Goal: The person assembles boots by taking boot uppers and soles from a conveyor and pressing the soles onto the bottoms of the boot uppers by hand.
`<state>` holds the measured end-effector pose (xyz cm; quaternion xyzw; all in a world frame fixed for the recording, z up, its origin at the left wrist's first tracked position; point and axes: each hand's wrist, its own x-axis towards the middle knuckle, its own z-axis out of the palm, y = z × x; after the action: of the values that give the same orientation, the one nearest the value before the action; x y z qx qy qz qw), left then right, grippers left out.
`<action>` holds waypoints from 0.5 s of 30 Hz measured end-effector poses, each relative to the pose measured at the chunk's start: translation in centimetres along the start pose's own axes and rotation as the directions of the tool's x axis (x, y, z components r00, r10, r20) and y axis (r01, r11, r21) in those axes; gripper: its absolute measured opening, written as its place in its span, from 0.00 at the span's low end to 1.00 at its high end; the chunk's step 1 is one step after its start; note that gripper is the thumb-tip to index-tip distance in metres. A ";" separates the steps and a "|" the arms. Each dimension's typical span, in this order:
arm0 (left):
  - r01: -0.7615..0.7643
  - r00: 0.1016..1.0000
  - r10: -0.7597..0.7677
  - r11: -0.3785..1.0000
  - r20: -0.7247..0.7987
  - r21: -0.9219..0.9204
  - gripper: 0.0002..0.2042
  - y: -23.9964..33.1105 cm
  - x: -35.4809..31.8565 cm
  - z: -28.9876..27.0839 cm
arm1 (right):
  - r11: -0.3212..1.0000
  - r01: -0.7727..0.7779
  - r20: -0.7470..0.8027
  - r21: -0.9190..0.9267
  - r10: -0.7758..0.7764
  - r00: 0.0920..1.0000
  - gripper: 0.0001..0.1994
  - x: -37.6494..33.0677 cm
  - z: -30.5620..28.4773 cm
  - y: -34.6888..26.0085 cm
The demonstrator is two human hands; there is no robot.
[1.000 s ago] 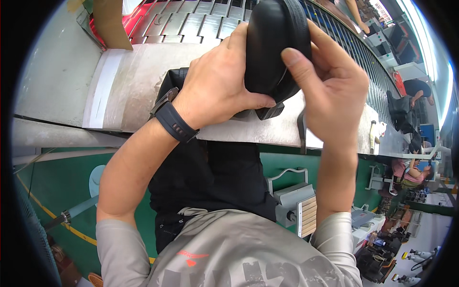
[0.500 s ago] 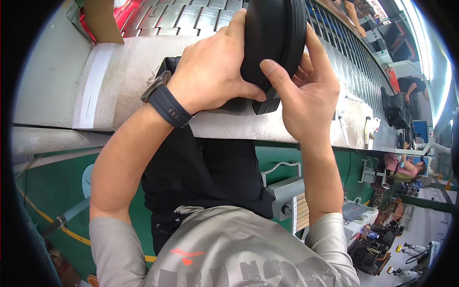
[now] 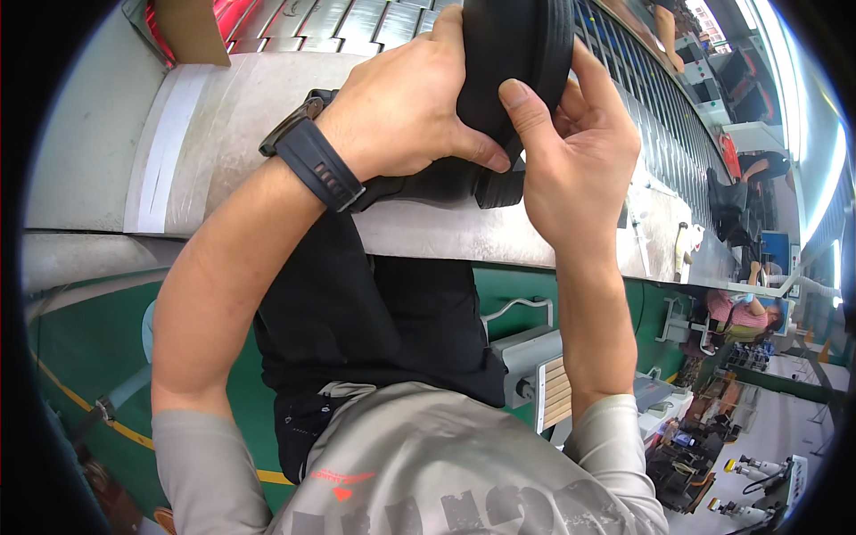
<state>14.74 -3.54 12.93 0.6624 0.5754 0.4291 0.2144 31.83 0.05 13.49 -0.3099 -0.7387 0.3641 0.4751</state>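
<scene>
A black boot is held sole to the right above the bench edge, its toe end cut off by the top of the picture. The heel points down toward me, and dark material runs left beneath my wrist. My left hand, with a dark watch on the wrist, lies closed over the boot's upper, thumb pressed near the heel. My right hand grips the sole side; its thumb rests on the boot near the sole edge, and the other fingers curl behind, partly hidden.
Behind the pale worktop runs a slatted metal conveyor, with rollers farther right. A cardboard flap stands at the far left. A small hammer-like tool lies to the right. Below is a grey stool-like frame; other people work at right.
The boot and both hands have shifted slightly; my left thumb has slid a little right and my right thumb a little up along the boot. Both hands keep their hold.
</scene>
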 end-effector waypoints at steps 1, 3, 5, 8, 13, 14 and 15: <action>-0.028 1.000 0.027 0.999 0.010 0.041 0.54 -0.6 0.2 0.3 | 1.000 0.000 0.002 0.000 0.000 1.000 0.30 0.4 -0.1 0.2; -0.056 0.998 0.055 0.995 0.018 0.081 0.58 -1.6 0.3 0.8 | 0.989 0.024 0.070 -0.148 -0.014 0.997 0.24 1.4 -1.1 0.6; -0.084 0.996 0.085 0.992 -0.010 0.096 0.57 -1.5 0.2 1.0 | 0.960 0.108 0.065 -0.257 -0.094 0.993 0.23 3.1 -2.1 -0.1; -0.099 0.994 0.106 0.982 -0.035 0.161 0.56 -1.5 -0.1 1.0 | 0.712 0.206 0.391 -0.672 0.105 0.914 0.28 5.4 -3.4 -2.3; -0.033 0.999 0.036 0.982 -0.012 0.188 0.58 -2.3 0.1 1.2 | 0.815 0.116 0.464 -0.567 0.200 0.863 0.25 6.4 -3.8 -1.2; 0.019 1.000 -0.022 0.987 0.017 0.162 0.56 -2.3 0.3 1.2 | 0.849 0.083 0.458 -0.522 0.197 0.867 0.24 6.4 -3.9 -1.0; 0.023 1.000 -0.025 0.987 0.012 0.158 0.56 -2.4 0.5 1.1 | 0.848 0.086 0.463 -0.524 0.199 0.864 0.24 6.4 -3.7 -1.0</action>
<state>14.25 -2.23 10.59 0.6734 0.6139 0.3750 0.1704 32.83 5.53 18.41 -0.3451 -0.8974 0.2291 0.1521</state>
